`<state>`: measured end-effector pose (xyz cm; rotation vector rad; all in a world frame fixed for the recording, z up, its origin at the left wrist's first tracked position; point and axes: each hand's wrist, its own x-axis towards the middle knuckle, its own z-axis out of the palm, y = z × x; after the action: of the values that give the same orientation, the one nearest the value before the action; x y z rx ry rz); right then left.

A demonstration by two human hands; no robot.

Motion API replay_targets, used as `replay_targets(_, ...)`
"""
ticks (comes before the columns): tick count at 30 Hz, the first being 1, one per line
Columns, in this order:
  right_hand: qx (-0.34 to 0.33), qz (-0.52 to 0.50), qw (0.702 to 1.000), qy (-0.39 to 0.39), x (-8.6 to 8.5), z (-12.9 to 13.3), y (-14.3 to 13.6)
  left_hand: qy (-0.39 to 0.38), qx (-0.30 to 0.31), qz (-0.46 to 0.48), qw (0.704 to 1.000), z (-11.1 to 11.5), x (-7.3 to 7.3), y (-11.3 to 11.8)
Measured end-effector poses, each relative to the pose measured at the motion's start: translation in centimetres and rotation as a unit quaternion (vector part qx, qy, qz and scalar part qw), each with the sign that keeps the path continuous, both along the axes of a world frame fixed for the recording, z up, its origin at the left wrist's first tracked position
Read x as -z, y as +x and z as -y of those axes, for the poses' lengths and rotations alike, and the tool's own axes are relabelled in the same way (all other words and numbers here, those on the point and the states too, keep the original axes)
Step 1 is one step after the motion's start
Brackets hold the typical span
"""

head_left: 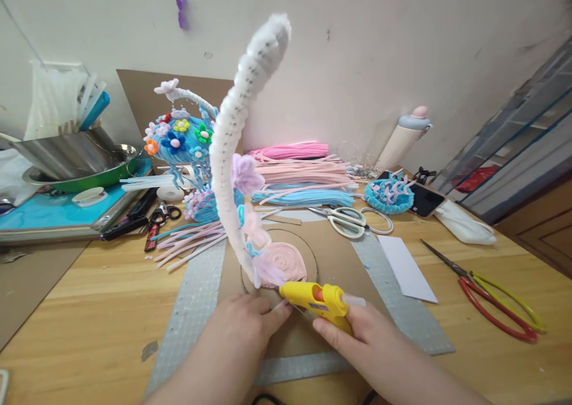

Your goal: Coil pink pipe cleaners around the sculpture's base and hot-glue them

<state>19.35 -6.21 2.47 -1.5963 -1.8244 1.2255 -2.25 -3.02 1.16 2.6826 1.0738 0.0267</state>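
My right hand (353, 327) grips a yellow hot glue gun (313, 298), its nozzle pointing left at the front edge of a pink coil of chenille stems (283, 262). The coil lies within a circle marked on a brown cardboard sheet (344, 268). From the coil's left front rises a tall, curved white fuzzy stem (226, 149) with lilac and pink flowers along its right side. My left hand (248, 324) rests low at the stem's foot, fingers curled and thumb reaching toward the nozzle; what its fingers hold, if anything, is hidden.
A grey cutting mat (196, 292) lies under the cardboard. Behind are bundled chenille stems (304, 175), white-handled scissors (346, 220) and a blue flower-covered craft (181, 140). Red-and-yellow-handled scissors (496, 304) and folded white paper (406, 268) lie right; a metal bowl (71, 155) stands left.
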Motion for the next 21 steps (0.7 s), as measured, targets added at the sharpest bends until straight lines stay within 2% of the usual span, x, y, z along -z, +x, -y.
replay_targets(6, 0.002, 0.002, 1.000, 0.002, 0.1, -0.2, -0.9, -0.001, -0.003, 0.018, 1.000, 0.0, 0.6, -0.2)
replay_targets(11, -0.021, -0.027, 0.999, 0.023, 0.0, -0.5, -1.4, 0.001, -0.015, 0.025, 1.000, 0.1, 0.7, -0.3)
replay_targets(21, -0.053, -0.023, 0.997, 0.060, 0.2, -0.6, -2.1, -0.033, -0.020, -0.004, 0.999, 0.0, -0.1, 0.1)
